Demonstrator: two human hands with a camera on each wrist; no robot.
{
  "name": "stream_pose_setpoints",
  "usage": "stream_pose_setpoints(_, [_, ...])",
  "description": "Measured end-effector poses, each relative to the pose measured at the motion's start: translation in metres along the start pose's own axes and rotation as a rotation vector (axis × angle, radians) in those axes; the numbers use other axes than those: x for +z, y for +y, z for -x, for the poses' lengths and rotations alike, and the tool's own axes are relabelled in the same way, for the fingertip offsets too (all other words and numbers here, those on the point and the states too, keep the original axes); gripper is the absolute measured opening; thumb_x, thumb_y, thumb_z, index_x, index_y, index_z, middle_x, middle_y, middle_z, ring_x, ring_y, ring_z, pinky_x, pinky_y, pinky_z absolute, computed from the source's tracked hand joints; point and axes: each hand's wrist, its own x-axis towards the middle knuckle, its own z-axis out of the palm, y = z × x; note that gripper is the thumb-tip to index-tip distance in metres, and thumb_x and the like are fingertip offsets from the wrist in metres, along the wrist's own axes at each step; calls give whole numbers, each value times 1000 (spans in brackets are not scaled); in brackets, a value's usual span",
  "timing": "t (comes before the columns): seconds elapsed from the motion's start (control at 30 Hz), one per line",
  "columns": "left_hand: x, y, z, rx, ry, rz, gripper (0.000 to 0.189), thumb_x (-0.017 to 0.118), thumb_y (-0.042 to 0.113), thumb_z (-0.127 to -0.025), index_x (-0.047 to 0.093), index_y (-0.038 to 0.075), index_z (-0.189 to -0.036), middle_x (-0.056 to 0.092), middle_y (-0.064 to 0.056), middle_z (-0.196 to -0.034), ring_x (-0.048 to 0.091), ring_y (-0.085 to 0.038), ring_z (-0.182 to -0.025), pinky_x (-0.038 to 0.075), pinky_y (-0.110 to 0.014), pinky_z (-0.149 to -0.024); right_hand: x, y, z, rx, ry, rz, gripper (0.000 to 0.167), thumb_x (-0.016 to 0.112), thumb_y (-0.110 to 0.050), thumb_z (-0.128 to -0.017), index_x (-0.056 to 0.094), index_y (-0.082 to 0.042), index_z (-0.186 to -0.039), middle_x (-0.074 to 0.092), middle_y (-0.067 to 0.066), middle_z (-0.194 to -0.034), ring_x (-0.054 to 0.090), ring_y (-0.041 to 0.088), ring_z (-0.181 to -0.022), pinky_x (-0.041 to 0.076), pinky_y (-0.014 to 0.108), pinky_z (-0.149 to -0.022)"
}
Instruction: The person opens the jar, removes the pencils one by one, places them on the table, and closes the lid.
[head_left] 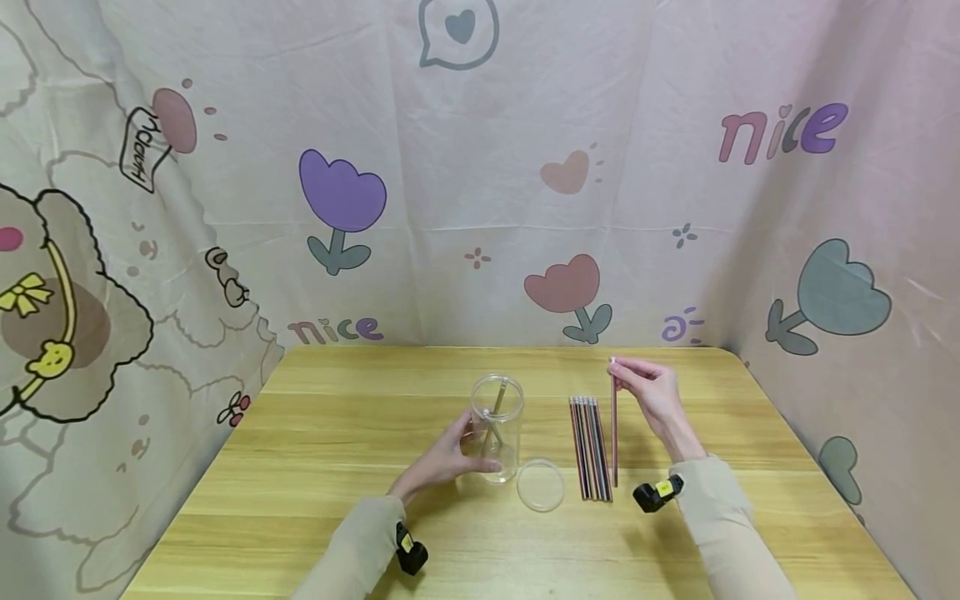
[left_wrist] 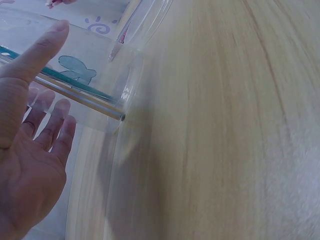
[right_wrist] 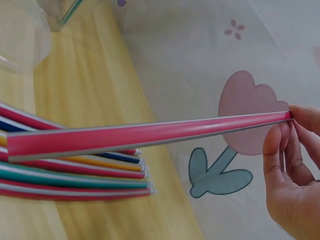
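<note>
"What is the right hand doing?"

"It pinches a red-and-grey pencil by one end, just beside the row of pencils on the table."

"And the left hand?"

"Curled around the clear jar (two more pencils lean inside), thumb on the near side. The lid lies flat between jar and row."

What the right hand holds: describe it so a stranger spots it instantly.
On the wooden table, a row of striped pencils lies right of the clear jar. Beside that row, the right hand pinches a red pencil with grey stripes, the only one held.
</note>
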Motion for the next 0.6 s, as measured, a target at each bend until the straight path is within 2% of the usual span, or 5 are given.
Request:
stream_pose_setpoints(0.2, [0, 0, 0, 0, -2, -2, 89, 86, 14, -78, 35, 15, -151, 48, -19, -151, 43, -45, -141, 36, -62, -119, -5, 8, -2, 45, 29, 51, 20, 69, 2, -91, 79, -14, -98, 79, -3, -89, 70, 6, -74, 60, 17, -73])
stream_pose_setpoints(0.43, [-1, 0, 0, 3, -4, -5, 88, 85, 15, -79, 35, 15, -151, 50, -18, -150, 44, -45, -141, 36, -61, -119, -8, 17, -4, 68, 51, 73, 18, 70, 1, -91, 79, -11, -100, 79, -4, -84, 69, 5, -71, 60, 17, -71])
stream_pose_setpoints(0.6, [-1, 0, 0, 5, -6, -5, 88, 85, 15, -79, 35, 15, -151, 49, -19, -150, 44, -45, -141, 36, -62, -118, -11, 22, -5, 99, 60, 91, 19, 71, 0, -90, 79, -16, -95, 79, -5, -85, 69, 5, -71, 60, 17, -72])
